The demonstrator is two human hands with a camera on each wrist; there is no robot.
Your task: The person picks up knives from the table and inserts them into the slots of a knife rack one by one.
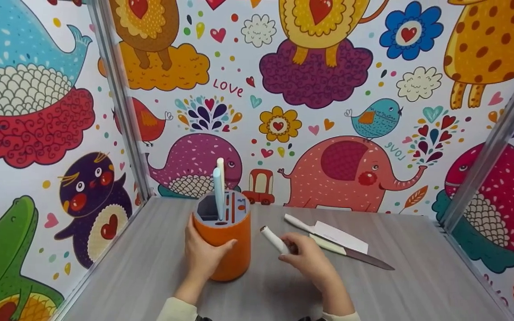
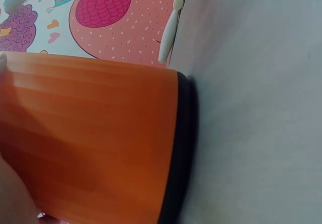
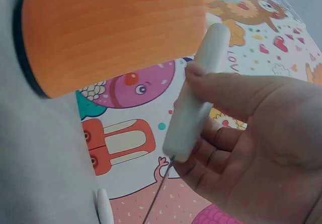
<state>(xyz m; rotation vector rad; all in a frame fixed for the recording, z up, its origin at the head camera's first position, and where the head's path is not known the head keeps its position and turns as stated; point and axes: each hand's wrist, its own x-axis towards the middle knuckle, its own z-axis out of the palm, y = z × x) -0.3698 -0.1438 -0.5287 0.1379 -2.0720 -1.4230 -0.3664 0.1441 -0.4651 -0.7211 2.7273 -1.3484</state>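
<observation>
My left hand (image 1: 203, 254) grips the side of an orange round knife holder (image 1: 234, 249) standing upright on the table, its thumb across the front. A light blue handle (image 1: 218, 191) and a cream handle (image 1: 221, 166) stick up from its slotted grey top. To the right of the holder, my right hand (image 1: 306, 256) pinches a white-handled kitchen tool (image 3: 193, 103) between thumb and fingers, off the table. A thin metal part (image 3: 160, 190) runs from one end of its handle; whether blade or rod, I cannot tell.
Right of my right hand, a white-handled cleaver (image 1: 339, 236) and a knife with a pale handle and dark blade (image 1: 368, 259) lie close together on the grey table (image 1: 417, 294). Cartoon-printed panels (image 1: 248, 67) with metal corner posts (image 1: 118, 98) enclose the back and sides.
</observation>
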